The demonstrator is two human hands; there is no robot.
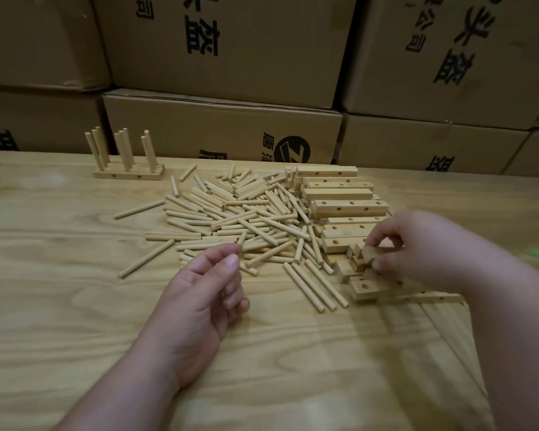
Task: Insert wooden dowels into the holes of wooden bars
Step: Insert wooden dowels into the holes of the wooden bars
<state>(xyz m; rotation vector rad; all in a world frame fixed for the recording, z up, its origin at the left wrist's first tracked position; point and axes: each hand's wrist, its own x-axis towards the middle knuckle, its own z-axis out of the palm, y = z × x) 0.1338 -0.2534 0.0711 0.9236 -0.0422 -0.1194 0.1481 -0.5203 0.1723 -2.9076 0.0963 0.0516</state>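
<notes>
Right grip (417, 244): thumb and fingertips pinch the end of a wooden bar (369, 253) at the near end of the bar stack (343, 200), right of centre on the desk (59, 306). Left grip (209, 290): released, fingers loosely curled, grasping nothing, resting on the desk just short of the dowel pile (246, 219).

Step in hand, as judged: selection of a fresh bar from the stack; no dowel is yet taken up for it. One finished assembly (128, 160), a bar carrying upright dowels, stands at the far left of the desk, well apart from both hands. Most stock remains loose, so the task appears to be at an early stage.

Next move calls for: freeing the pinched bar from its neighbours without toppling the stack, setting it with the holes upward in the bare area between the hands, and having the left grip draw a single dowel from the pile.

Markings: cardboard cartons (224, 132) stacked behind the desk bear large black Chinese characters; a round black logo with a "Z"-like mark (294, 149) is visible on the centre carton. Characters are partly cut off or at odd angles, and I do not read them with confidence.
</notes>
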